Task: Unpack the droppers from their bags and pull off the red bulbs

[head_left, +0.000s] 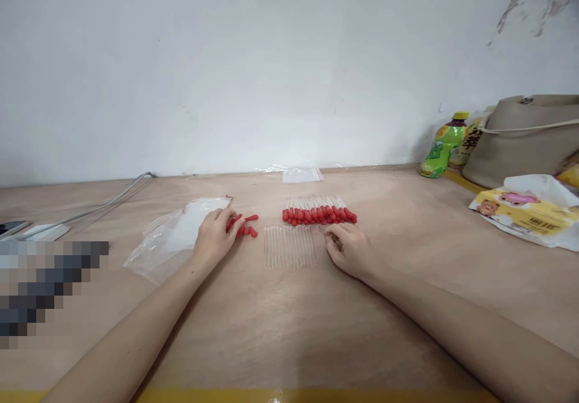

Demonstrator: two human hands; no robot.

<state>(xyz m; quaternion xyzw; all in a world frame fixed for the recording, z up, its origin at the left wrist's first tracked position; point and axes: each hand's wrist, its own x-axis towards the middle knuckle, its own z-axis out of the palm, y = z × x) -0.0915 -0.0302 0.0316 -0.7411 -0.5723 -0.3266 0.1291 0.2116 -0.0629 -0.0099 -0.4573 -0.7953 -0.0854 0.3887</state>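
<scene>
My left hand [216, 234] rests on the wooden table [289, 330], its fingers closed around one of several loose red rubber bulbs [248, 227]. My right hand [347, 247] lies to the right, fingers curled in a pinch on a thin clear tube at the edge of a row of bare clear tubes [289, 246]. Just beyond that row lies a line of clear droppers fitted with red bulbs [319, 213]. Clear plastic bags [174, 234] lie under and left of my left hand.
A small clear bag [302, 175] lies by the wall. At the right stand a green drink bottle [441, 146], a beige bag [525, 137] and a yellow-and-white tissue pack [529, 213]. A grey cable [108, 201] and a phone [13, 228] are at the left.
</scene>
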